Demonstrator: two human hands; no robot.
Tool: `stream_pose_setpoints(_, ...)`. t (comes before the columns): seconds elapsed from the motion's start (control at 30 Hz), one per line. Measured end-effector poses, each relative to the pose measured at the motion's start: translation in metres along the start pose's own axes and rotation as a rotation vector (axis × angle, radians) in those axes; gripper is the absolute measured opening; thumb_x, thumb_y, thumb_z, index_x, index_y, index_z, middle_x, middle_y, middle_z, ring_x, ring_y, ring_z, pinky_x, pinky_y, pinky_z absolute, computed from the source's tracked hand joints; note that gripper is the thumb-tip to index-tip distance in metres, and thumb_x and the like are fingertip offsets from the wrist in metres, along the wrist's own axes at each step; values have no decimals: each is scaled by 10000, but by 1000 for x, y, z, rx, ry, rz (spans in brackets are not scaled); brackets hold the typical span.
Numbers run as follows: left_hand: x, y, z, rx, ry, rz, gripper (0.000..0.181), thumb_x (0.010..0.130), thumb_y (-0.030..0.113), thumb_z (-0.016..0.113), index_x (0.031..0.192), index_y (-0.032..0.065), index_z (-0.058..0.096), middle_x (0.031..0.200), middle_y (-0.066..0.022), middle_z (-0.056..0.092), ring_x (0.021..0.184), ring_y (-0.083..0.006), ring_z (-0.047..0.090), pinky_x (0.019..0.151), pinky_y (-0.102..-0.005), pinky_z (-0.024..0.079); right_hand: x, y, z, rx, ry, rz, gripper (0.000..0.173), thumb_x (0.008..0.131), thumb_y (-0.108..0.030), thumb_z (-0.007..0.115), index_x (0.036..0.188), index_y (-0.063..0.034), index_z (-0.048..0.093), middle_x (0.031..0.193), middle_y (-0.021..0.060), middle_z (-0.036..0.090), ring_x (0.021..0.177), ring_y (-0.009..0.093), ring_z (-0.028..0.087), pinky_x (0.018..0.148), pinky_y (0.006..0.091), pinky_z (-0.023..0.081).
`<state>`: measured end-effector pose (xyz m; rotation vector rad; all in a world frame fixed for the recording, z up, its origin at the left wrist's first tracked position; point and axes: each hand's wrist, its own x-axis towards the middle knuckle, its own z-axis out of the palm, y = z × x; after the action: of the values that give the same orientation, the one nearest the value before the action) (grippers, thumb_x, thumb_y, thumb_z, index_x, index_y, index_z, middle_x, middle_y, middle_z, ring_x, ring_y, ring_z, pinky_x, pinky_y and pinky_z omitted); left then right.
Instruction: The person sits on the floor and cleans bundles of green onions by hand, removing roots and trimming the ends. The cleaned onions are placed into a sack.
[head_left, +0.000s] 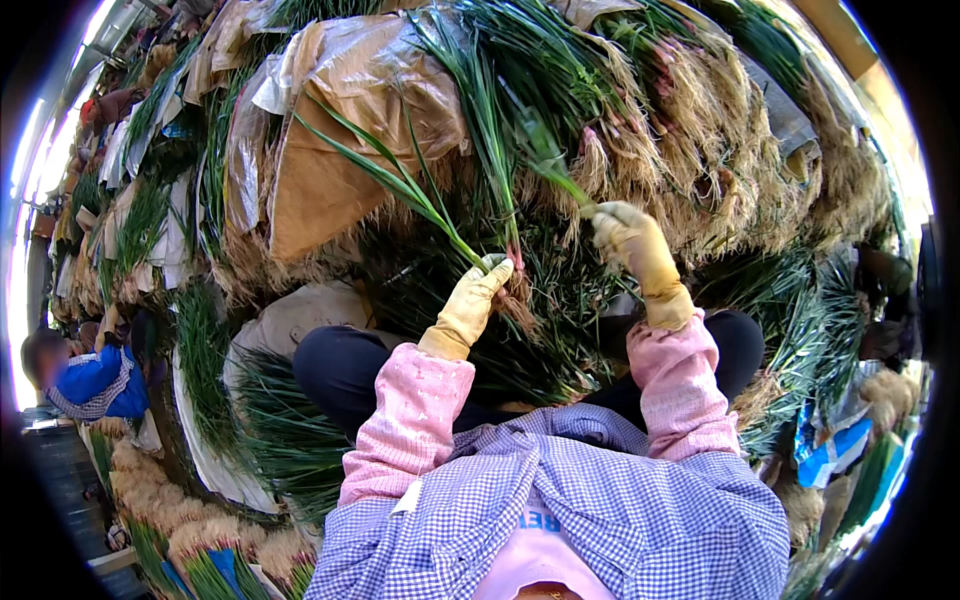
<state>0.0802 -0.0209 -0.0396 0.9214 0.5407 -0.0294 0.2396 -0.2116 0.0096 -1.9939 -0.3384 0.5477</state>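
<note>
My left hand (469, 300), in a yellow glove, is closed on the lower stems of a few long green plants (409, 191), onion-like, whose leaves point up and left. Beside its fingertips lies a plant with a pink base and pale roots (517, 289). My right hand (630, 244), gloved the same way, grips a blurred green stalk (551, 154) at its lower end. Between and below the hands, loose green leaves (562, 337) cover the ground before my folded legs.
A long heap of rooted plants (712, 142) crosses the far side, partly under a tan plastic sheet (367, 112). Bundles of green leaves (292, 427) lie at the left, more leaves (795, 337) at the right. A person in blue (105, 382) is at the far left.
</note>
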Motion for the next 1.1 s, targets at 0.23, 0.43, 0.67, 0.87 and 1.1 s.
stream_pose_setpoints(0.23, -14, -13, 9, 203, 60, 94, 80, 894, 183, 583, 925, 110, 587, 794, 81, 551, 665, -21, 464, 593, -161, 362, -6, 14, 17, -37, 36, 71, 184, 889, -191, 539, 944, -20, 575, 763, 91, 611, 639, 157, 589, 594, 297, 473)
stream_pose_setpoints(0.43, -14, -27, -4, 135, 58, 98, 88, 909, 179, 553, 936, 99, 577, 783, 64, 538, 651, -52, 428, 620, -187, 368, -37, -13, 9, 467, -174, 68, 192, 875, -201, 588, 966, -42, 645, 696, 3, 612, 517, 37, 449, 472, 170, 338)
stream_pose_setpoints(0.67, -12, -35, 21, 323, 18, 119, 107, 897, 128, 568, 1002, 110, 574, 873, 65, 555, 715, -27, 461, 626, -166, 365, -35, 44, 80, 650, -362, 177, 187, 872, -184, 613, 940, -17, 566, 801, 10, 578, 584, 71, 500, 502, 204, 412)
stream_pose_setpoints(0.87, -21, -31, 28, 380, -5, 131, 161, 899, 168, 557, 1031, 79, 586, 921, 42, 570, 792, -54, 507, 695, -189, 396, -46, 26, 70, 591, -465, 179, 215, 894, -218, 570, 1007, -35, 585, 784, -10, 570, 641, 64, 520, 564, 210, 418)
stream_pose_setpoints(1.1, -13, -31, 19, 43, -33, -46, 246, 854, 223, 613, 993, 24, 576, 983, -90, 636, 810, -177, 605, 733, -317, 490, -73, 18, -48, 567, 96, -139, 138, 911, -176, 524, 864, -61, 585, 663, -6, 520, 463, 83, 396, 424, 199, 301)
